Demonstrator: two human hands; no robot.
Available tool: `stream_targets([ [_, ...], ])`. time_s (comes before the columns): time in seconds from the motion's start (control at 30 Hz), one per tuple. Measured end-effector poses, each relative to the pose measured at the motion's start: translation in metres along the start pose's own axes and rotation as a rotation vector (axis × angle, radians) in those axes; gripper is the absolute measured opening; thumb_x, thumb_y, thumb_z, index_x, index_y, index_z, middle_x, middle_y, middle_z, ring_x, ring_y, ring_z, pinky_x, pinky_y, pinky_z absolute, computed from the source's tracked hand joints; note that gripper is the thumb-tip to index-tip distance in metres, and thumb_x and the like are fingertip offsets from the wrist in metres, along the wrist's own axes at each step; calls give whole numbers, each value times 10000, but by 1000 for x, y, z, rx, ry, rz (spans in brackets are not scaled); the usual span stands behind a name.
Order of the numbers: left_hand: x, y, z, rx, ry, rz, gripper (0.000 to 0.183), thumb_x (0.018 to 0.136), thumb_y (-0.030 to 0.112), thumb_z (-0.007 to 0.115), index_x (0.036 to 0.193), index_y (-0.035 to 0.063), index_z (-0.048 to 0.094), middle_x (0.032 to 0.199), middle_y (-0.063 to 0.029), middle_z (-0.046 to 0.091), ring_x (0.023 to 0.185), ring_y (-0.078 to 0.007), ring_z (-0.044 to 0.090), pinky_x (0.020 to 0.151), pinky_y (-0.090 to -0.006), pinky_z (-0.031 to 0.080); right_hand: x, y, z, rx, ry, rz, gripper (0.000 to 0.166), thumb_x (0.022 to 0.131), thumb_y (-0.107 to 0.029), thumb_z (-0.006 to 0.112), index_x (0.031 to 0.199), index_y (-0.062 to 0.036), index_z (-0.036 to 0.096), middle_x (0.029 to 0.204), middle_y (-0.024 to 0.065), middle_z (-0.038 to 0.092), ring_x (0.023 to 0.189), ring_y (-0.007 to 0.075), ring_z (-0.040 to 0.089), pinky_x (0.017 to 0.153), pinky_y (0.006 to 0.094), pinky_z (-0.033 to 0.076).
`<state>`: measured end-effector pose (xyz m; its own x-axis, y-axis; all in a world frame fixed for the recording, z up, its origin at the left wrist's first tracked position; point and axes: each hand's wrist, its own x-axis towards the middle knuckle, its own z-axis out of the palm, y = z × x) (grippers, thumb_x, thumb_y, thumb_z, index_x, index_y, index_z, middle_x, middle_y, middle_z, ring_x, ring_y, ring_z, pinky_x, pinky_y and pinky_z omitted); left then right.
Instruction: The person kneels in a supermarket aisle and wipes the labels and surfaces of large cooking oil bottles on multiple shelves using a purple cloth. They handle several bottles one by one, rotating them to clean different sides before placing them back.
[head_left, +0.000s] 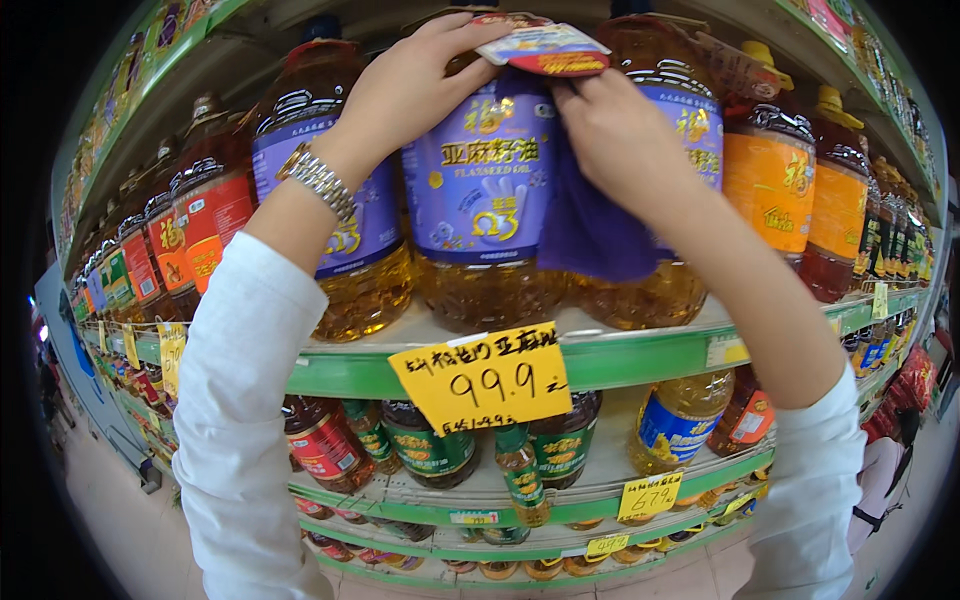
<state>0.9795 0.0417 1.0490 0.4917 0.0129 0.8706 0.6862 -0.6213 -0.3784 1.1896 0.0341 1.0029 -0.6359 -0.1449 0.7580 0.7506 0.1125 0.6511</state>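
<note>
A large clear plastic bottle of cooking oil with a purple label (480, 202) stands on the shelf straight in front of me. Its printed card neck tag (551, 46) is lifted, and my left hand (424, 82) pinches the tag's left side between thumb and fingers. A metal-band wristwatch (319, 178) is on the left wrist. Bunched in my right hand (619, 131) is a dark purple cloth (592, 217), pressed at the bottle's upper right under the tag. The cloth's lower part hangs over the label's right edge. Right fingertips are partly hidden by the tag.
Matching bottles flank it on the left (352, 262) and right (645, 292). Orange-label bottles (772, 187) stand farther right, red-label ones (214, 225) farther left. A yellow price card (484, 379) hangs from the green shelf edge (645, 360). Lower shelves hold more bottles; a person's leg (874, 480) shows at right.
</note>
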Motion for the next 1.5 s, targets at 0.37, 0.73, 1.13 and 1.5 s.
stream_targets([
  [0.37,38,-13,-38,-134,-364,-54,368,827,165,494,1178,95,579,1273,-109,448,1127,-210,472,912,-292,397,-13,34,-58,113,-169,32,140,668,-15,562,808,-22,575,824,121,596,842,296,581,732,388,493],
  [0.73,103,62,-7,-64,76,-66,331,765,217,491,957,-2,648,976,-214,621,943,-338,589,845,-383,453,-5,61,-22,218,18,87,425,768,-183,572,1155,-13,540,1233,147,495,1171,308,445,986,371,366],
  [1.13,103,36,41,-11,-319,-184,508,919,418,302,1051,40,614,1041,-214,602,998,-342,567,876,-406,428,-13,33,-35,145,-151,-287,182,714,-125,558,855,-68,658,984,40,600,976,207,547,933,344,400],
  [1.5,93,30,31,-102,-397,-223,670,916,520,269,1009,-64,582,1059,-256,577,1010,-372,543,871,-378,409,-62,7,-39,542,-388,-439,232,678,-136,557,851,-9,644,990,67,576,1026,237,502,928,317,400],
])
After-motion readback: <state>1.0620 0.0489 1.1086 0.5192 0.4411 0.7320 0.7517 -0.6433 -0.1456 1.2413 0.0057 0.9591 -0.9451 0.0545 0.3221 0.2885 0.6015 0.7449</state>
